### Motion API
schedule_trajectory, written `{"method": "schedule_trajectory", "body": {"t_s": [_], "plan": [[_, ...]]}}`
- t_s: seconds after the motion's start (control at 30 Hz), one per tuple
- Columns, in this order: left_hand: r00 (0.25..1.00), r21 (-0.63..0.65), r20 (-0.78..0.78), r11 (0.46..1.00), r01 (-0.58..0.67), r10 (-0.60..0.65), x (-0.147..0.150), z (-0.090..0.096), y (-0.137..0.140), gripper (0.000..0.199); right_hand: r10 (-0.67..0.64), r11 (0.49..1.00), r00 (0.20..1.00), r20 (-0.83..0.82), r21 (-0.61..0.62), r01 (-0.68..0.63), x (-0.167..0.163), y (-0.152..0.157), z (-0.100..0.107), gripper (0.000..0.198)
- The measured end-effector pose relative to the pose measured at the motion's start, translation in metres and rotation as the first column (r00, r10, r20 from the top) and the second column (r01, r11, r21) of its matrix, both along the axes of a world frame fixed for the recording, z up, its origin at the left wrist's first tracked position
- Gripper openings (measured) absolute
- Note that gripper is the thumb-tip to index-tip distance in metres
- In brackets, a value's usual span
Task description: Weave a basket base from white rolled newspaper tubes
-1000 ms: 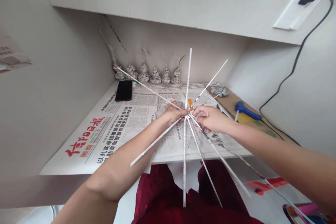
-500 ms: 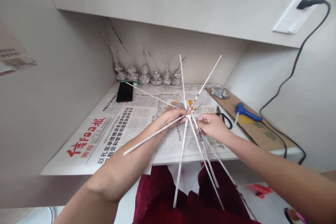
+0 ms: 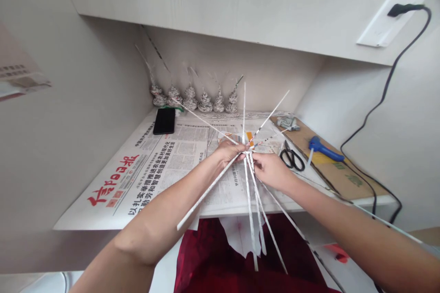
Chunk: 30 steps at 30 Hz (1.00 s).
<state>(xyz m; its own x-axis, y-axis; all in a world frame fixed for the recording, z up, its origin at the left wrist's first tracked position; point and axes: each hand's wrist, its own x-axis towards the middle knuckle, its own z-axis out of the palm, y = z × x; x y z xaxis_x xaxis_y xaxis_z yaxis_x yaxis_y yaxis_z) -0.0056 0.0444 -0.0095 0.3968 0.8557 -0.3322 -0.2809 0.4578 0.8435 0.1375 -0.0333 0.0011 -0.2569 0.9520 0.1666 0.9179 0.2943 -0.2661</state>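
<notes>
Several thin rolled newspaper sticks cross at one centre and fan out like spokes, some over the table and some down past its front edge. My left hand pinches them at the crossing from the left, thumb on top. Close by on the right, my right hand has its fingers curled at the crossing, closed on the sticks just below the centre. Its fingertips are partly hidden. One long stick runs beneath my right wrist and forearm toward the lower right.
Black-handled scissors lie right of my hands. A blue glue gun rests on cardboard, its cord running to a wall socket. A phone lies on newspaper. Woven gourd-shaped pieces line the back wall.
The spoke sticks have turned a little about their centre, the lower ones swinging right. My right hand has moved slightly left and down, closer to the crossing, and the scissors show more fully.
</notes>
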Motion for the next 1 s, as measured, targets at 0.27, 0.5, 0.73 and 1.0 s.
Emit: {"method": "schedule_trajectory", "body": {"t_s": [0.27,0.5,0.73,1.0], "plan": [[0.998,0.024,0.011,0.997,-0.067,0.066,0.0,0.001,0.001,0.016,-0.228,0.973,0.934,-0.274,-0.023,0.23,0.013,0.007,0.029,0.016],[0.998,0.047,0.013,0.997,-0.061,0.061,-0.002,0.002,-0.001,0.026,-0.257,0.959,0.964,0.074,0.147,0.244,0.008,0.024,0.036,0.028],[0.998,0.071,0.005,0.996,-0.058,0.058,-0.002,-0.001,0.002,0.022,-0.385,0.9,0.804,-0.453,-0.377,0.218,0.008,0.047,0.026,0.028],[0.995,0.002,0.089,0.999,-0.04,0.04,-0.002,-0.002,0.005,0.011,-0.554,0.801,0.459,-0.695,-0.594,0.067,0.01,0.053,0.025,0.023]]}}
